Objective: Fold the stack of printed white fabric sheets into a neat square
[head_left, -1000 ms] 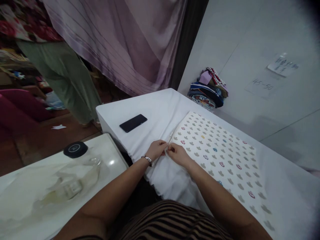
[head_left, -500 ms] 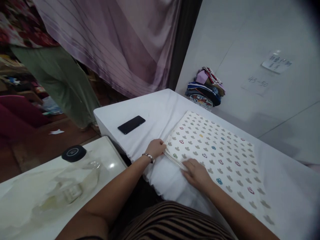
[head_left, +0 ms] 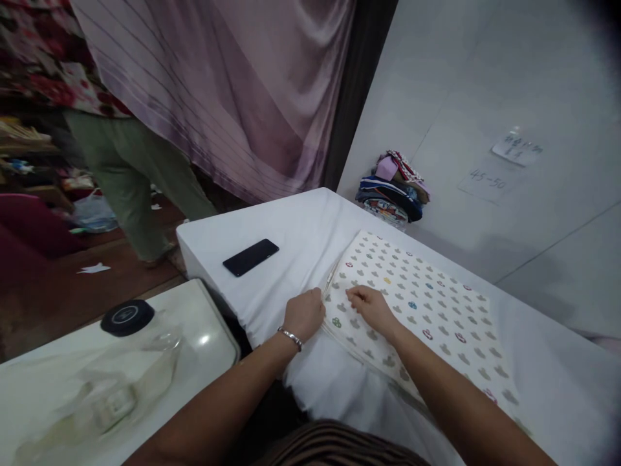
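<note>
A folded white cloth (head_left: 439, 320) printed with grey, red, blue and green motifs lies flat on a white-covered table (head_left: 310, 223). My left hand (head_left: 305, 315), with a bracelet on its wrist, is closed on the cloth's left edge by the near corner. Just over the cloth, a little to the right, is my right hand (head_left: 373, 309). Its fingers are curled together and nothing shows in them. The layered edges of the cloth run along the side closest to me.
A black phone (head_left: 251, 257) lies left of the cloth. Folded clothes (head_left: 392, 188) are stacked against the wall. On a side table (head_left: 213, 323) sit a round black object (head_left: 127, 317) and clear plastic (head_left: 114, 401). A person in green trousers (head_left: 130, 168) stands beyond, partly behind a pink curtain (head_left: 233, 84).
My right hand has left the near edge and moved up over the cloth, its fingers curling. My left hand has turned knuckles up at the corner. The camera view has shifted slightly.
</note>
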### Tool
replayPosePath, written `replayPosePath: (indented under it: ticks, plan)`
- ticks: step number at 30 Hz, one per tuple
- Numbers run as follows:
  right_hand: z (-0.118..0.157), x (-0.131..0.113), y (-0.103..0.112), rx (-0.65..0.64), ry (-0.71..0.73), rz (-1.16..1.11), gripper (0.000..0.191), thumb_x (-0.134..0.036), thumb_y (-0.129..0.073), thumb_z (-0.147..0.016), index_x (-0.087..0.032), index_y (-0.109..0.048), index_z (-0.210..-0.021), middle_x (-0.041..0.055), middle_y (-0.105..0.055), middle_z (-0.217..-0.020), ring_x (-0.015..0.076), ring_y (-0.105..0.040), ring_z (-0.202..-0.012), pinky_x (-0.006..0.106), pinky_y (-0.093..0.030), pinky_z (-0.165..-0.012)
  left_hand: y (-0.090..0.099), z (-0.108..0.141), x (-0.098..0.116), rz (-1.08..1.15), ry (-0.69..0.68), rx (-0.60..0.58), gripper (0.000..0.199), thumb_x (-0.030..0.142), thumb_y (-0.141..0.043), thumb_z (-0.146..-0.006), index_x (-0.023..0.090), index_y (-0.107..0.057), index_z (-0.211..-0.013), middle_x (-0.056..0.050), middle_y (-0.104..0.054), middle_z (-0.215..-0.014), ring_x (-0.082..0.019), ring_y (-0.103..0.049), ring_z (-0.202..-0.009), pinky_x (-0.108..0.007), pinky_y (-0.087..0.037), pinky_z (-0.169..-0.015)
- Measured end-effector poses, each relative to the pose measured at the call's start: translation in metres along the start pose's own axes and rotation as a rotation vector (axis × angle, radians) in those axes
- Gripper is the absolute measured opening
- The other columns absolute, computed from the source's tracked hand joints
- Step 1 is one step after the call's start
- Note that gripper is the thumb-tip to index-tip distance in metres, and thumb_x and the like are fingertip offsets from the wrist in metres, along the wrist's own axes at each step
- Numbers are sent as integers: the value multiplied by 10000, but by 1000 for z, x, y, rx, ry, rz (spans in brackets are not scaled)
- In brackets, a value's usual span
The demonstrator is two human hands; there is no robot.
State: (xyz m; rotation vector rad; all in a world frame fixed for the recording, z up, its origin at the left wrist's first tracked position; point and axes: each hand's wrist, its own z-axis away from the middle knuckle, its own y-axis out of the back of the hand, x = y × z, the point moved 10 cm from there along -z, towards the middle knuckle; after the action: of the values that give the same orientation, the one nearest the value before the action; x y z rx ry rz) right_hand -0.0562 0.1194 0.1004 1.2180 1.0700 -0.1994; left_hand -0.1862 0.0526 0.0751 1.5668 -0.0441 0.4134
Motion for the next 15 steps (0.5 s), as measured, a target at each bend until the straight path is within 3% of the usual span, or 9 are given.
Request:
replayPosePath:
  ticks: [3,6,10,13,15]
  plan:
    - [-43,31,-6,44,-245,-207,87,-202,-473,-765,-176,-548,-728,-8,-568,-613,111,-548,-522,220,-447,-473,3,3,8,-6,-47,8,211,224,-351,-836,169,-516,-955,-82,-620,-891,-217,-599,-831,-314,-425,-667]
    - [-74,46,-12,57,-371,-242,103,-234,-491,-779,-174,-504,-697,1,-589,-649,83,-536,-457,189,-413,-398,2,4,10,-4,-55,0,208,220,-346,-840,170,-513,-951,-78,-615,-888,-212,-595,-834,-310,-422,-662]
    - [-97,56,-17,56,-431,-179,179,-321,-543,-775,-173,-488,-690,1,-581,-555,86,-512,-388,178,-361,-337,-2,4,7,15,-59,-29,197,228,-356,-836,171,-513,-940,-77,-616,-889,-213,-593,-837,-311,-416,-654]
    - [-104,61,-20,58,-442,-135,102,-226,-584,-725,-168,-511,-768,-27,-539,-446,99,-488,-350,174,-329,-322,-5,4,2,31,-53,-45,189,229,-365,-831,170,-514,-932,-79,-619,-888,-210,-593,-843,-309,-408,-661]
    - [-105,62,-21,58,-436,-128,174,-160,-560,-712,-164,-515,-880,-52,-513,-406,97,-464,-331,168,-312,-323,-5,4,0,47,-54,-43,184,231,-367,-830,172,-512,-927,-77,-621,-879,-207,-595,-835,-307,-402,-659]
